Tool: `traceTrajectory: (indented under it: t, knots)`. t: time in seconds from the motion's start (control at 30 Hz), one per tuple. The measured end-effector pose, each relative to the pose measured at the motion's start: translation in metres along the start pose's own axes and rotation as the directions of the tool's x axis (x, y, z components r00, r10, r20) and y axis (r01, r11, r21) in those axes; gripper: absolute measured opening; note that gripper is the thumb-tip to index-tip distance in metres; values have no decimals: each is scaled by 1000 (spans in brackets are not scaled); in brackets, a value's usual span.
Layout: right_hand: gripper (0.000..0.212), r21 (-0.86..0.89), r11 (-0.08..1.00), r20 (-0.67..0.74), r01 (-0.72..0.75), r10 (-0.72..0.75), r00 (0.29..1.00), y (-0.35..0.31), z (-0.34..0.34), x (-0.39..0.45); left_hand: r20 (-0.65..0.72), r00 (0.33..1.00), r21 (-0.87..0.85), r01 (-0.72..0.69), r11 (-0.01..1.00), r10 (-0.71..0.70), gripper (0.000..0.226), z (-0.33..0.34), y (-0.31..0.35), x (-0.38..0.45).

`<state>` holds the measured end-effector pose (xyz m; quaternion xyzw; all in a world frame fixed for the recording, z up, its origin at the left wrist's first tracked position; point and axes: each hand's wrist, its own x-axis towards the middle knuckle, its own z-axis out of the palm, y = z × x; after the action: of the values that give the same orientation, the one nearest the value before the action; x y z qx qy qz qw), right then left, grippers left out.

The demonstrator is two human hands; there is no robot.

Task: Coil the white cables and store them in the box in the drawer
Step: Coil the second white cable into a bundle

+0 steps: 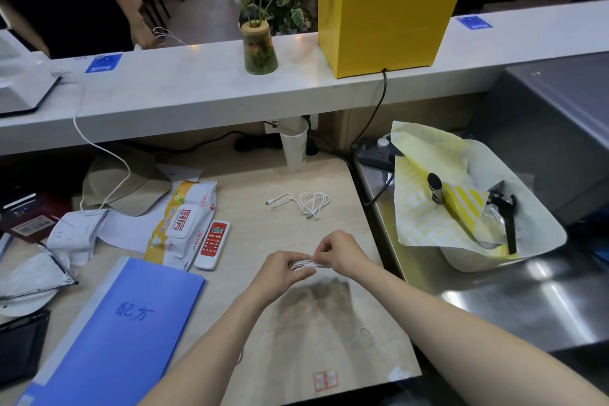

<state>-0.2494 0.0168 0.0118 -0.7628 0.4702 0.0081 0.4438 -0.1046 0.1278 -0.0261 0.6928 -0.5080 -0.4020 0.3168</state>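
Head view. Left hand [282, 269] and right hand [336, 252] meet above the wooden tabletop [263, 181], both with fingers curled around a coiled white cable [304, 264] bundled between them; the right fingertips appear to pinch its end, though this is partly hidden. A second, loose white cable [308, 203] lies farther back on the tabletop, right of a red-and-white remote [212, 244].

Both hands, left [282, 269] and right [339, 254], pinched a coiled white cable [304, 264]; a loose white cable [304, 203] lay at twelve o'clock on the worktop [263, 234].
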Motion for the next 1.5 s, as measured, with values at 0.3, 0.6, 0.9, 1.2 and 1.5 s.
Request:
traceTrajectory:
  t: [0.3, 0.6, 0.9, 1.2, 1.5]
  knots:
    - [8, 69, 997, 22, -31, 29, 999, -3, -4, 2, -74, 997, 65, -15, 998, 19, 10, -2, 2, 1]
    - [16, 159, 981, 49, -112, 105, 993, 0, -6, 2, -61, 997, 81, -36, 996, 41, 20, -5, 4, 0]
    - [7, -29, 998, 92, 56, -53, 994, 0, -5, 3, 13, 999, 54, 50, 997, -50, 7, -5, 3, 2]
    - [9, -64, 992, 106, 107, -99, 989, 2, -9, 3, 91, 960, -294, 279, 914, -264, 17, -10, 7, -1]
    - [8, -174, 956, 78, 236, -225, 971, -4, -7, 1, 364, 789, -549, 611, 571, -494, 34, -15, 8, 5]
